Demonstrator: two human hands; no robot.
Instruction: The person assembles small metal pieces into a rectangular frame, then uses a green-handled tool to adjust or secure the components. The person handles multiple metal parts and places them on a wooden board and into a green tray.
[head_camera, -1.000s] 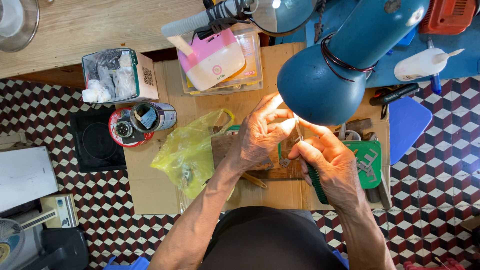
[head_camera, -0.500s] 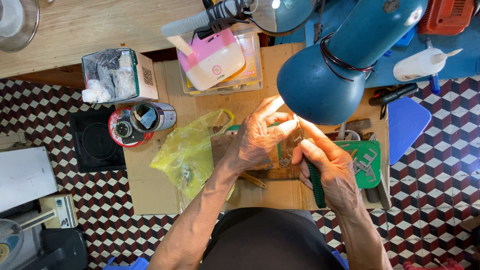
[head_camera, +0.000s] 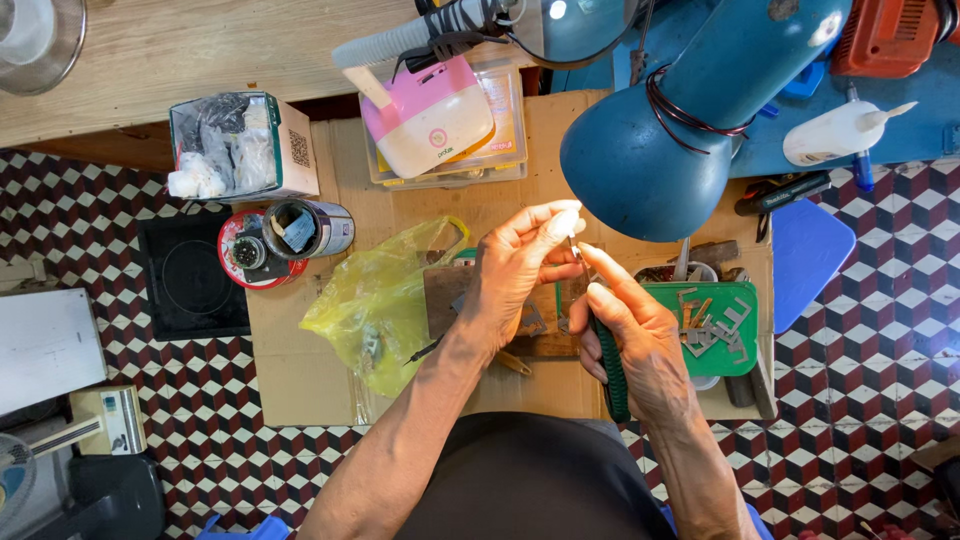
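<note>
Small metal part (head_camera: 574, 247), pinched at the fingertips of the left hand (head_camera: 520, 275), sits raised above the cardboard-covered counter (head_camera: 300, 375), directly under the blue desk lamp (head_camera: 655, 150). Its exact kind is too small to tell.

Head view:
- Left hand: the grip is closed, thumb and fingers together on the small part. The lamp lights the fingertips strongly.
- Right hand (head_camera: 630, 335): the grip is wrapped around a green-handled tool (head_camera: 610, 375); the forefinger extends along it toward the part. The tool tip meets the part, or lies just beside it; contact cannot be confirmed.
- Below the hands lies a dark work block (head_camera: 445, 295). A green tray (head_camera: 730, 300) of flat metal pieces stands just beside the right hand. A yellow plastic bag (head_camera: 375, 305) lies just left of the left forearm.
- Farther off: a tin can (head_camera: 310, 230), a cardboard box (head_camera: 240, 145) of plastic packets and a pink-and-white device (head_camera: 430, 115).

Handling judgement: the part appears light, stiff and thin. It is likely slippery and easily dropped or bent. Take hold at the edges with the fingertips, with light pressure, and leave the end clear for the tool.
</note>
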